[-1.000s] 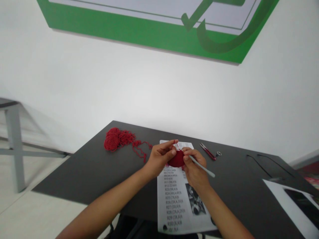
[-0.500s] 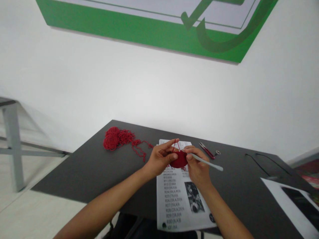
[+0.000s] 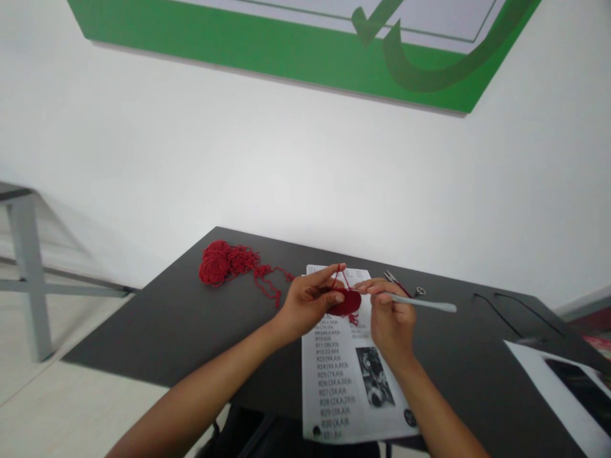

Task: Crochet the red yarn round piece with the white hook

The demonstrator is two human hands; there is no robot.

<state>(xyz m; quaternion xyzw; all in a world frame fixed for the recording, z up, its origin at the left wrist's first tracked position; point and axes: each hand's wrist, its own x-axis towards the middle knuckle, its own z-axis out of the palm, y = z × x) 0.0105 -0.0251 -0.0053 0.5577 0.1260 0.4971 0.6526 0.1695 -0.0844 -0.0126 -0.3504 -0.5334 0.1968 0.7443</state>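
My left hand [image 3: 310, 299] pinches a small piece of red crochet work [image 3: 346, 303] between thumb and fingers, its index finger raised with red yarn [image 3: 337, 277] looped over it. In my right hand [image 3: 392, 312] is a crochet hook [image 3: 424, 302] with a grey handle, pointing left, its tip at the top edge of the crochet work. A strand runs from the raised finger down to that tip. Under both hands lies a printed pattern sheet [image 3: 329, 381] with rows of text and a dark photo.
A ball of red yarn [image 3: 214, 264] with a loose tangle sits at the left of the dark table [image 3: 191, 331]. Small red-handled snips [image 3: 396, 280] lie behind my right hand, beside a small ring [image 3: 420, 291]. White paper [image 3: 539, 375] with a black object [image 3: 580, 388] lies at the right.
My right hand has drawn the hook to the right and turned it flatter, away from the crochet work. The left hand has barely moved. The view has tilted slightly.
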